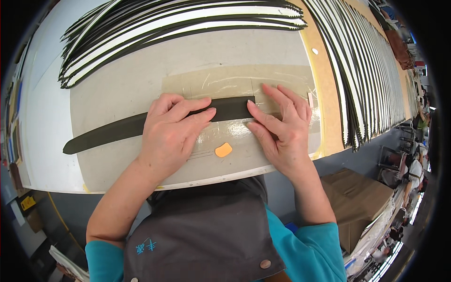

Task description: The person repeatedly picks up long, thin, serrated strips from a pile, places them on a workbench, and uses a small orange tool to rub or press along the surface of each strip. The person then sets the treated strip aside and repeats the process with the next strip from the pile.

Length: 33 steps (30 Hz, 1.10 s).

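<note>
A long dark strip [115, 129], with a rounded left tip and a square-cut right end, lies across the grey mat in front of me. My left hand [171, 127] is closed over the strip's middle, thumb and forefinger close together on it. At the square end is my right hand [284, 122], its fingers apart and one fingertip touching the strip's corner. Clear, shiny sheeting [211, 136] covers the mat under the right part of the strip. A small orange piece [223, 150] lies between my hands, nearer to me.
Black-and-white strips with jagged ends lie in a stack [188, 21] along the far side. Several more strips [361, 70] are fanned out on the brown board [329, 136] at right. A small white piece [314, 51] sits near that board's edge. Brown sheet material [352, 202] stands below the table at right.
</note>
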{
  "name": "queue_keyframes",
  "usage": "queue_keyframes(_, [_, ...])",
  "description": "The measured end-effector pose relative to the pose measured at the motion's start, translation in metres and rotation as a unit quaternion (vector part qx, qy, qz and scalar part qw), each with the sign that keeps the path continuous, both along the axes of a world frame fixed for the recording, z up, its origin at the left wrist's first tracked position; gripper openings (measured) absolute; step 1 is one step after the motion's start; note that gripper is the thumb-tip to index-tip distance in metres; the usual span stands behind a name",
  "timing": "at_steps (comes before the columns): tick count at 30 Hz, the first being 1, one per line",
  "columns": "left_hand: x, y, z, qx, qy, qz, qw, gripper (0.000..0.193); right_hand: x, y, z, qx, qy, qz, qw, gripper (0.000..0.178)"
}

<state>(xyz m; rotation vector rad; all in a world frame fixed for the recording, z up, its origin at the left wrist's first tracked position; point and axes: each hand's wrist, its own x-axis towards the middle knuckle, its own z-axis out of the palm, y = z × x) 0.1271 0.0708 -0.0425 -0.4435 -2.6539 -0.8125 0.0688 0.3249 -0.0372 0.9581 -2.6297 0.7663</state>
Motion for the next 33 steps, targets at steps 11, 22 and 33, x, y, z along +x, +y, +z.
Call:
queue_keyframes(11, [-0.002, 0.0, 0.0, 0.003, -0.003, -0.005, 1.0, 0.028, 0.0, 0.0, 0.002, 0.023, -0.03, 0.003, 0.999, 0.041])
queue_keyframes(22, [0.007, -0.01, 0.002, 0.015, -0.014, -0.018, 1.0, 0.031, -0.002, -0.004, -0.001, 0.051, -0.024, -0.014, 0.998, 0.033])
queue_keyframes(33, [0.025, -0.043, -0.002, -0.029, 0.025, -0.009, 0.999, 0.033, 0.0, -0.004, 0.0, 0.065, -0.034, -0.01, 0.997, 0.03])
